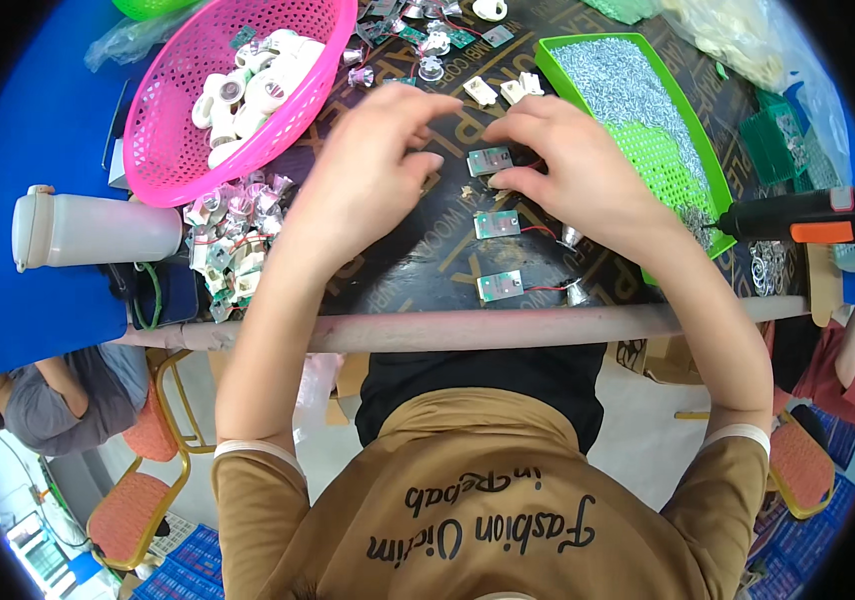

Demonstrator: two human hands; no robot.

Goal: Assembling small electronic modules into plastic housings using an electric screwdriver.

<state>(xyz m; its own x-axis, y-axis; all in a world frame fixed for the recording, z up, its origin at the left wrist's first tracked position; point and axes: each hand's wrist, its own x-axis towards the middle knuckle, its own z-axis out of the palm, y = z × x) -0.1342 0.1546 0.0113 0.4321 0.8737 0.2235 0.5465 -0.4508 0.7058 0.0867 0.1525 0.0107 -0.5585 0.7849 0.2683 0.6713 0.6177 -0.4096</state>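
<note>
My left hand hovers above the dark table with thumb and index finger apart, nothing visible between them. My right hand is over a small green circuit board, its thumb and index finger spread around the board's right end. Under that hand the board's red wire disappears. Below in a column lie a second circuit board and a third circuit board, each joined by red wires to a small silver reflector cup. Small white plastic pieces lie just beyond my fingertips.
A pink basket of white housings stands left, above a heap of reflectors and boards. Right are a green tray of small metal parts and a black-orange power screwdriver. A white tumbler lies far left. Co-workers sit at both sides.
</note>
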